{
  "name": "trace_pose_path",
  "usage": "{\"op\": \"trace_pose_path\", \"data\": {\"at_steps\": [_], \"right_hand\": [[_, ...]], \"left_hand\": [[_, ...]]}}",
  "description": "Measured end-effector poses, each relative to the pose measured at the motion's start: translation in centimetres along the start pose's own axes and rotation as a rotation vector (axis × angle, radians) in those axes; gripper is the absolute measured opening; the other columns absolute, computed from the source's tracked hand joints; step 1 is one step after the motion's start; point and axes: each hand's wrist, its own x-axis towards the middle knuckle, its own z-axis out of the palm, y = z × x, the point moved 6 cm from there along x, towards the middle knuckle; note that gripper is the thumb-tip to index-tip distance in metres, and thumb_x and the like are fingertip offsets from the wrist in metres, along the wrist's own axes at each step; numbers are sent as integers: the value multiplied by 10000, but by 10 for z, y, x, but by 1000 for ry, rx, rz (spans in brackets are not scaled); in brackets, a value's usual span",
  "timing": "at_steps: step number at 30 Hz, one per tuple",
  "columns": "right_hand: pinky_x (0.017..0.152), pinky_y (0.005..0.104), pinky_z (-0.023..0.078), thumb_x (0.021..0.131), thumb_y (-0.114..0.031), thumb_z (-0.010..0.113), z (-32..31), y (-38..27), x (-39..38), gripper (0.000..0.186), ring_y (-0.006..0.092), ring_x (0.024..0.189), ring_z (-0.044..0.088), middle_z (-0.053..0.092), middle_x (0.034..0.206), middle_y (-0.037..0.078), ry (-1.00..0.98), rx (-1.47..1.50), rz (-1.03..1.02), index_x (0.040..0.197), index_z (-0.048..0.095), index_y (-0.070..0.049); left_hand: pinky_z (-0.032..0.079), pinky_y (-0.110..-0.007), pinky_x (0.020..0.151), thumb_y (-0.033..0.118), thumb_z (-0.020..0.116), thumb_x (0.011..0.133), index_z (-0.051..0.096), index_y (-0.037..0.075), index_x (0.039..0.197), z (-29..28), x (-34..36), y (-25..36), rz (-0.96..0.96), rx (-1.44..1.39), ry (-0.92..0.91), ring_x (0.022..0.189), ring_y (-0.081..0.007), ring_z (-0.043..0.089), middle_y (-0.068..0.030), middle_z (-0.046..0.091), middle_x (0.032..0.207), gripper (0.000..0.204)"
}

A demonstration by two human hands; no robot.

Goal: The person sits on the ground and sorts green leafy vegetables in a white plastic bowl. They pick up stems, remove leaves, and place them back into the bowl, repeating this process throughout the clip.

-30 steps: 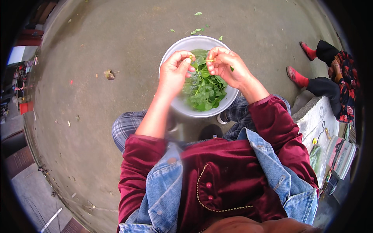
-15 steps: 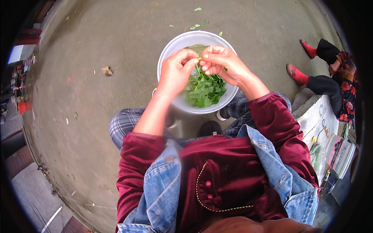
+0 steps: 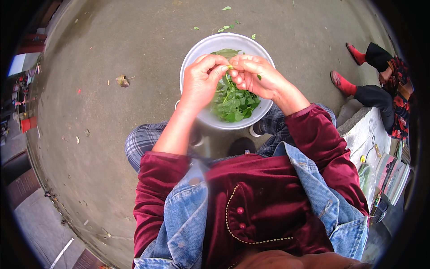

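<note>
Over the metal bowl (image 3: 192,58), the left hand (image 3: 201,83) and right hand (image 3: 255,76) meet fingertip to fingertip, both pinched narrow on a small green stem (image 3: 229,67) held between them. The stem seems to run from 12 toward 6 o'clock, down to the heap of leafy greens (image 3: 235,103) at 6 o'clock; fingers hide most of it.

Both hands raised together, left hand (image 3: 200,83) and right hand (image 3: 256,77) fingertips pinched, nearly touching.
</note>
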Motion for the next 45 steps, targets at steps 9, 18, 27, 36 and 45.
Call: {"op": "trace_pose_path", "data": {"at_steps": [9,18,27,36,45], "right_hand": [[547,192,409,945,-180,537,1,-2,-4,129,66,650,491,555,790,7,36,-58,26,932,560,-53],[474,198,357,903,-146,566,-5,-3,-4,112,61,591,477,555,742,8,113,-191,10,875,564,-38],[470,198,355,902,-152,566,-13,-3,1,119,58,588,473,549,737,4,215,-310,-1,860,561,-40],[523,182,360,888,-190,637,-29,-37,-4,120,41,590,454,532,712,-39,226,-363,-142,862,583,-86],[697,229,441,898,-172,580,-122,-135,-45,233,129,796,582,625,865,41,493,-1092,-414,1091,591,-41]], "left_hand": [[515,-248,671,-25,637,838,640,1,927,3,-2,1,-12,-105,-46,766,-116,616,-67,623,886,93],[539,-246,691,-59,615,840,634,2,995,9,-3,4,7,-5,-88,807,-106,623,-51,593,991,167],[534,-244,643,-62,606,841,627,14,975,7,-4,-2,-15,-107,-69,745,-117,625,-58,589,955,156],[496,-213,632,-23,610,861,625,30,976,-9,0,-1,16,-37,28,740,-97,593,-51,540,1056,128],[471,-220,682,-18,639,812,684,77,982,-12,0,0,52,160,28,733,-70,526,-29,524,1027,200]]}}
